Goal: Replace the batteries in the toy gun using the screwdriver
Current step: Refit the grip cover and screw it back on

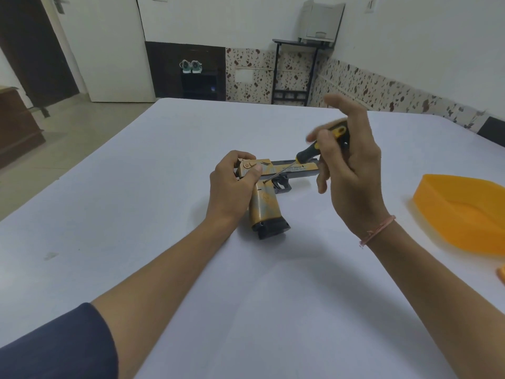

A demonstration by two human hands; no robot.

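An orange and black toy gun (269,206) lies on its side in the middle of the white table (164,214), barrel pointing right, grip toward me. My left hand (232,184) grips its rear end, thumb on the slide. My right hand (352,160) holds a black and yellow screwdriver (308,151) by the handle, fingers partly spread and blurred. The thin metal shaft slants down to the left, and its tip touches the gun's side just above the grip, near the trigger.
An orange plastic bowl (461,212) sits at the table's right edge, with another small orange piece (501,273) below it at the frame border. Beyond the table are a shoe rack (198,82), a black stand with a printer (319,23), and a door.
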